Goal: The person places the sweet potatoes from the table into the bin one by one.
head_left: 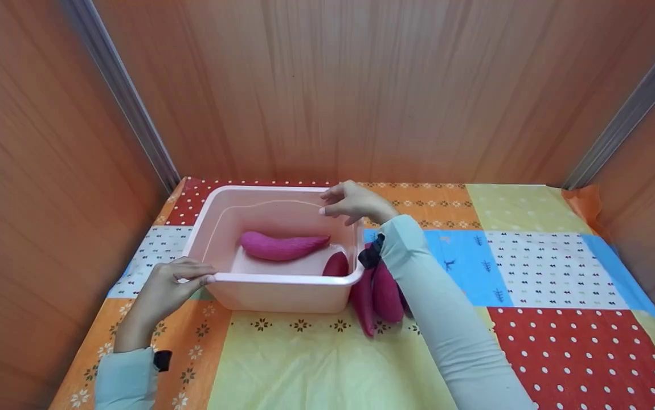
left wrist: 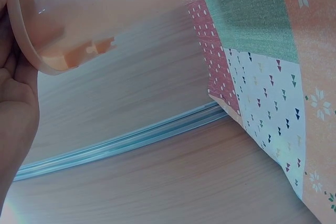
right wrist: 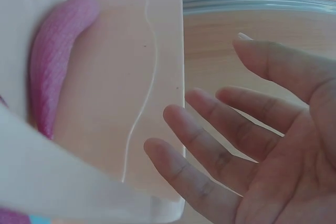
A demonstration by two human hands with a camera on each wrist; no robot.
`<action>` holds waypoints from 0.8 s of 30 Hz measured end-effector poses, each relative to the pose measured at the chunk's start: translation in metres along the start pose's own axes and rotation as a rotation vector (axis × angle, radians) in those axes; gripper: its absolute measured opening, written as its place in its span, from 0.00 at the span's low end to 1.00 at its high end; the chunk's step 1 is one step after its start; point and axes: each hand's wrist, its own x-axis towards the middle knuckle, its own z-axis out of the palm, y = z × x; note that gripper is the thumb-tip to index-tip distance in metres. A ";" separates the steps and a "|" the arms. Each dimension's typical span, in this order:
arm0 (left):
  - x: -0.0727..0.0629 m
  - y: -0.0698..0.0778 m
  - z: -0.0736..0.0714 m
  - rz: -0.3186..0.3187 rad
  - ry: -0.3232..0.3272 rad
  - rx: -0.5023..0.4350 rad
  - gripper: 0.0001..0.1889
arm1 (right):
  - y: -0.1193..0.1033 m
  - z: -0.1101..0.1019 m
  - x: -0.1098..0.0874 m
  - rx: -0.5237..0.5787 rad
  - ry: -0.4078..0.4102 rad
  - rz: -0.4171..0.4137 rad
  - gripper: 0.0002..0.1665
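Observation:
My left hand (head_left: 162, 287) pinches the near left corner of a pale pink plastic tub (head_left: 285, 293) by its rim; in the left wrist view only part of that hand (left wrist: 16, 93) shows at the edge. Over the tub's far right corner hovers my right hand (head_left: 356, 203), and its spread, slightly bent fingers (right wrist: 191, 132) hold nothing in the right wrist view. Inside the tub lies a long, curved magenta sweet potato (head_left: 282, 246). A darker one (head_left: 336, 265) is in the near right corner, partly hidden by the rim.
More sweet potatoes (head_left: 387, 293) lie against the tub's right side, partly covered by the right sleeve (head_left: 458, 319). A patchwork-patterned cloth (head_left: 555, 267) covers the table. Wood-look panels (head_left: 327, 91) with metal corner strips stand behind and at both sides.

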 end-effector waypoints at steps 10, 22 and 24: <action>0.001 -0.002 -0.002 -0.008 -0.025 0.000 0.12 | 0.006 -0.010 -0.012 -0.003 0.064 -0.008 0.31; 0.001 -0.001 -0.005 -0.062 -0.061 -0.046 0.12 | 0.020 -0.020 -0.024 0.005 0.116 0.002 0.34; 0.001 0.000 -0.005 -0.070 -0.065 -0.051 0.12 | 0.024 -0.022 -0.027 0.008 0.120 -0.003 0.34</action>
